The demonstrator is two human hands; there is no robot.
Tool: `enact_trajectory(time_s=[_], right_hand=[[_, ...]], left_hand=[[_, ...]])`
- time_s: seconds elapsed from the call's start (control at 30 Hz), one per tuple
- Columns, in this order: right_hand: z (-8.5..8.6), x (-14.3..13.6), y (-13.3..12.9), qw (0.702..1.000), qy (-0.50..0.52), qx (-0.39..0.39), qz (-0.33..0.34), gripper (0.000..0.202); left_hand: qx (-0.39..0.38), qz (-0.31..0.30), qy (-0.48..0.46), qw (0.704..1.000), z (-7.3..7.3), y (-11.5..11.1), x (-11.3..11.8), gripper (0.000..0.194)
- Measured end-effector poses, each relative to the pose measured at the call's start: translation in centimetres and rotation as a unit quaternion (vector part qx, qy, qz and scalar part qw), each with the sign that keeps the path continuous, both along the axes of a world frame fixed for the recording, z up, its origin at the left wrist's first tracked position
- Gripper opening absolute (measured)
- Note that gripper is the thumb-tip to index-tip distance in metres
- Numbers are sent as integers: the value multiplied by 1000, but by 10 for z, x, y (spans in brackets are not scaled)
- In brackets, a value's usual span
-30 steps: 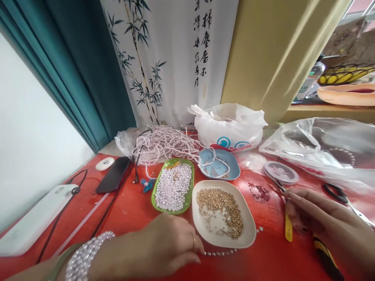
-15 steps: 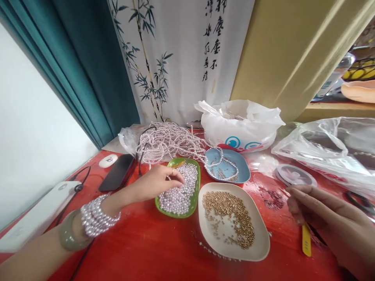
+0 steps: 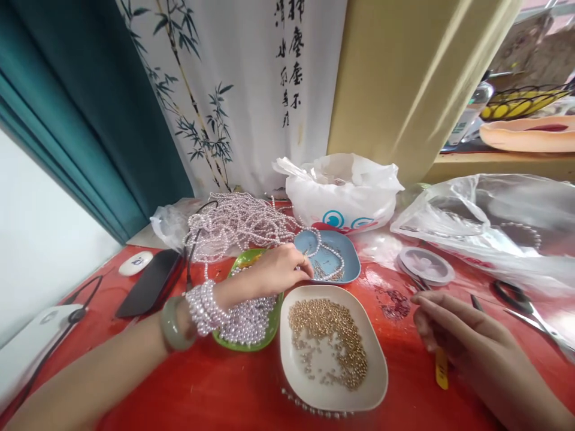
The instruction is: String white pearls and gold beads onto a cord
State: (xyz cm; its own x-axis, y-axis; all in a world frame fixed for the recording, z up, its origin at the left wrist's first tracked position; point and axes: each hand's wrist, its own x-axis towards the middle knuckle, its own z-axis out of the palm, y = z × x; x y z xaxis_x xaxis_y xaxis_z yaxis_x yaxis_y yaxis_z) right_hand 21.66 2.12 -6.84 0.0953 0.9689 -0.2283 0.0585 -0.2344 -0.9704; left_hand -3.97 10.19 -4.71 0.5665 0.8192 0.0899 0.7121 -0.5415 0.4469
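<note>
My left hand reaches over the green tray of pale lilac pearl beads. Its fingertips are pinched together near the blue tray; what they hold, if anything, is too small to see. Pearl bracelets and a green bangle circle that wrist. At the right, my right hand is closed around what looks like tweezers, with a yellow end below the hand and dark tips by the fingertips. Between the hands sits a cream tray of small gold beads.
Pearl strands are heaped behind the trays. A white plastic bag and a clear bag stand at the back. A spool and scissors lie right; a phone lies left. A beaded strand borders the cream tray.
My left hand has left the lilac beads and moved right, towards the blue tray. The whole view has shifted right; my right hand keeps its grip on the tweezers.
</note>
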Motion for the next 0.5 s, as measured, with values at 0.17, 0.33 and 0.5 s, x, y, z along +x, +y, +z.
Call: enact_trajectory(time_s=[0.17, 0.33, 0.5], right_hand=[[-5, 5, -1, 999, 17, -14, 33, 26], [1, 0, 1, 999, 18, -10, 27, 28], [2, 0, 1, 999, 19, -8, 39, 26]], left_hand=[[1, 28, 33, 999, -4, 25, 8, 16], [59, 16, 86, 994, -6, 39, 26, 20], [69, -6, 136, 988, -9, 47, 49, 23]])
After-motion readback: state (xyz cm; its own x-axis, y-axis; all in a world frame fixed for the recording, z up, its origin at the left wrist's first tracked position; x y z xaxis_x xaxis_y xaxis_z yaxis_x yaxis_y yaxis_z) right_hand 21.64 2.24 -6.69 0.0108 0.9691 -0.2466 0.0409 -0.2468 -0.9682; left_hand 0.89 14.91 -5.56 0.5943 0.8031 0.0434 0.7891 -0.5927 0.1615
